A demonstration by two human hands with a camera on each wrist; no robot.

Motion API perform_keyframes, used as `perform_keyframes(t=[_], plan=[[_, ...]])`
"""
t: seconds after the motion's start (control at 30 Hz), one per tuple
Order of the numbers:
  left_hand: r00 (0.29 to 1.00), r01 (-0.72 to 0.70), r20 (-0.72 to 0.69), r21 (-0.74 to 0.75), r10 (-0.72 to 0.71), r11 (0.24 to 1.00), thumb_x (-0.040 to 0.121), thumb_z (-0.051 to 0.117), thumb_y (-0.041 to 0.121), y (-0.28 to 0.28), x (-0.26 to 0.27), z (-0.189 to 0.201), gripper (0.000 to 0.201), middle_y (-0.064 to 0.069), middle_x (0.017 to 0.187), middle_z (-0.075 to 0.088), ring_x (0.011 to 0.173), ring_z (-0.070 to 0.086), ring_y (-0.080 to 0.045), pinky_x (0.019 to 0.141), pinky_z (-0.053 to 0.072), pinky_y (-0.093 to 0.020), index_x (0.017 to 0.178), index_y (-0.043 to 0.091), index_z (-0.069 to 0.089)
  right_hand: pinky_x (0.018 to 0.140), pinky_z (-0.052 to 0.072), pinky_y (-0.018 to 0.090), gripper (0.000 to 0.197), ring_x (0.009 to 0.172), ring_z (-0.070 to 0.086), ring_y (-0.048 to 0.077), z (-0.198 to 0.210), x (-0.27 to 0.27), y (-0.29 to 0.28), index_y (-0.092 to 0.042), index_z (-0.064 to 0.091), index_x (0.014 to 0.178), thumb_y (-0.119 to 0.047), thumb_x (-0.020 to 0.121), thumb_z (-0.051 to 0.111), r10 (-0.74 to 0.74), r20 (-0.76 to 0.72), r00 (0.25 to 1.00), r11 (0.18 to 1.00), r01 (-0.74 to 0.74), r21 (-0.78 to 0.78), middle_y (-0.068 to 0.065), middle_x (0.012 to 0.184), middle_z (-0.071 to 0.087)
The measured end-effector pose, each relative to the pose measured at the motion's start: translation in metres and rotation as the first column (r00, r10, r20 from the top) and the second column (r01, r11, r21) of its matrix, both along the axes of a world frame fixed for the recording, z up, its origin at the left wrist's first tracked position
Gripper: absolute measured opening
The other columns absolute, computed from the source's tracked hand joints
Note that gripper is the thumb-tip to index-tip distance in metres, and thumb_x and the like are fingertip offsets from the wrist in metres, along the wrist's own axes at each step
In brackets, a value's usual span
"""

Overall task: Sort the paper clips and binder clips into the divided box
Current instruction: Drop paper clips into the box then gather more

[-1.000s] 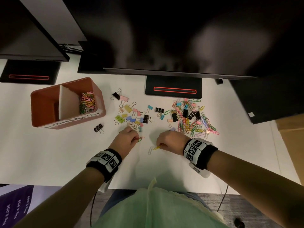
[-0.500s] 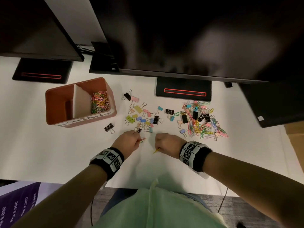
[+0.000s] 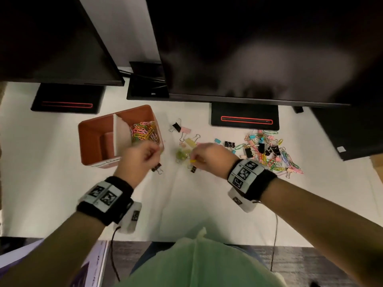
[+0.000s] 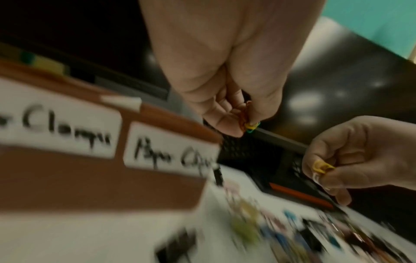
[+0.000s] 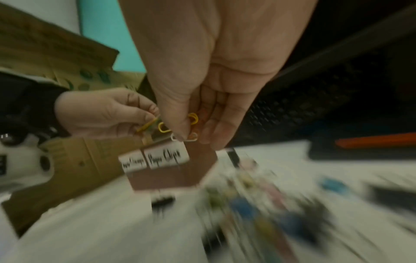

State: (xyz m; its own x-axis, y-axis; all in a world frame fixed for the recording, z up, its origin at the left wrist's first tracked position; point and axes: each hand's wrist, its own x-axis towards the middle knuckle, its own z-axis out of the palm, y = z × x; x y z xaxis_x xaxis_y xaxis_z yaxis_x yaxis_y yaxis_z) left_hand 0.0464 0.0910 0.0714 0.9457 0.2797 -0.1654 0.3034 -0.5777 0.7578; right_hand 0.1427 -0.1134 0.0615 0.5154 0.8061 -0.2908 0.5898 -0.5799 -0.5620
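Observation:
The brown divided box stands on the white table at the left, with several coloured paper clips in its right compartment. Its labels read "Clamps" and "Paper Clips". My left hand hovers at the box's front right corner and pinches a few paper clips. My right hand hangs just to the right of it, over the loose binder clips, and pinches a yellow and a white paper clip. A mixed pile of clips lies further right.
A single black binder clip lies in front of the box. Dark monitors overhang the back of the table, their stands behind the clips. The table's front edge runs close to my body.
Both hands have risen off the table and moved left toward the box, each carrying the paper clips it picked up. The white clip that lay by my right hand is now in its fingers.

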Motion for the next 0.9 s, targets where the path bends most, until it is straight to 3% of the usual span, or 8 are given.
perform_keyframes(t=[0.1, 0.17, 0.3, 0.37, 0.5, 0.63, 0.8, 0.9], plan=[[0.993, -0.117, 0.031, 0.168, 0.113, 0.979, 0.084, 0.064, 0.014, 0.042, 0.016, 0.024, 0.003, 0.002, 0.072, 0.064, 0.066, 0.059, -0.004, 0.068, 0.049, -0.017, 0.084, 0.011, 0.065, 0.081, 0.050, 0.035, 0.012, 0.086, 0.060, 0.022, 0.024, 0.010, 0.068, -0.012, 0.064, 0.096, -0.018, 0.088, 0.057, -0.078, 0.035, 0.996, 0.981, 0.071, 0.183, 0.008, 0.096, 0.065], [0.983, -0.158, -0.058, 0.230, 0.175, 0.960, 0.084, 0.063, 0.017, 0.063, 0.029, 0.024, 0.005, 0.001, 0.077, 0.064, 0.073, 0.058, -0.013, 0.076, 0.048, -0.026, 0.085, 0.012, 0.064, 0.082, 0.051, 0.034, 0.014, 0.090, 0.061, 0.023, 0.025, 0.016, 0.111, -0.014, 0.062, 0.101, -0.018, 0.088, 0.057, -0.134, 0.038, 0.990, 0.977, 0.126, 0.172, 0.008, 0.100, 0.065], [0.942, -0.068, -0.304, 0.239, 0.142, 0.969, 0.089, 0.057, 0.016, 0.077, 0.043, 0.010, 0.033, -0.012, 0.115, 0.064, 0.107, 0.057, -0.024, 0.094, 0.039, -0.026, 0.119, 0.004, 0.057, 0.092, 0.049, 0.035, 0.038, 0.107, 0.059, 0.028, 0.016, 0.017, 0.153, -0.010, 0.050, 0.124, -0.021, 0.088, 0.060, -0.175, -0.010, 0.984, 0.984, 0.175, 0.008, 0.013, 0.116, 0.063], [0.953, -0.039, -0.283, 0.232, 0.106, 0.972, 0.091, 0.051, 0.011, 0.075, 0.042, 0.011, 0.038, -0.012, 0.127, 0.058, 0.117, 0.053, -0.025, 0.102, 0.038, -0.032, 0.129, 0.008, 0.050, 0.094, 0.048, 0.034, 0.045, 0.110, 0.059, 0.025, 0.013, 0.014, 0.147, -0.012, 0.046, 0.130, -0.023, 0.089, 0.060, -0.192, -0.048, 0.980, 0.978, 0.195, 0.070, 0.012, 0.122, 0.061], [0.998, 0.045, -0.050, 0.191, -0.036, 0.981, 0.090, 0.050, 0.009, 0.049, 0.038, 0.019, 0.038, -0.004, 0.128, 0.053, 0.117, 0.052, -0.019, 0.103, 0.041, -0.039, 0.126, 0.020, 0.051, 0.087, 0.048, 0.027, 0.032, 0.100, 0.058, 0.015, 0.008, 0.011, 0.091, -0.018, 0.053, 0.122, -0.023, 0.090, 0.055, -0.231, -0.050, 0.972, 0.936, 0.236, 0.261, 0.003, 0.117, 0.060], [0.967, 0.242, 0.069, 0.043, -0.245, 0.969, 0.089, 0.054, 0.011, -0.006, 0.046, 0.013, 0.031, 0.005, 0.113, 0.052, 0.107, 0.053, -0.012, 0.094, 0.046, -0.030, 0.118, 0.022, 0.057, 0.096, 0.042, 0.031, 0.028, 0.106, 0.053, 0.019, -0.012, 0.024, -0.008, -0.019, 0.059, 0.116, -0.025, 0.089, 0.057, -0.406, 0.117, 0.907, 0.901, 0.375, 0.220, 0.002, 0.114, 0.061], [0.896, 0.443, 0.028, 0.001, -0.442, 0.897, 0.088, 0.055, 0.016, -0.093, 0.077, -0.011, 0.037, 0.002, 0.123, 0.046, 0.112, 0.048, -0.012, 0.099, 0.038, -0.024, 0.125, 0.020, 0.050, 0.094, 0.045, 0.040, 0.030, 0.107, 0.054, 0.027, -0.040, 0.050, -0.123, -0.021, 0.059, 0.115, -0.028, 0.086, 0.060, -0.615, 0.238, 0.752, 0.783, 0.619, 0.070, 0.006, 0.116, 0.059], [0.857, 0.515, -0.059, 0.035, -0.512, 0.857, 0.088, 0.056, 0.025, -0.141, 0.102, -0.025, 0.045, -0.001, 0.133, 0.039, 0.120, 0.044, -0.018, 0.105, 0.036, -0.028, 0.131, 0.020, 0.043, 0.096, 0.044, 0.039, 0.028, 0.110, 0.053, 0.027, -0.052, 0.066, -0.166, -0.023, 0.059, 0.115, -0.031, 0.088, 0.056, -0.664, 0.215, 0.717, 0.737, 0.676, 0.022, 0.007, 0.118, 0.059]])
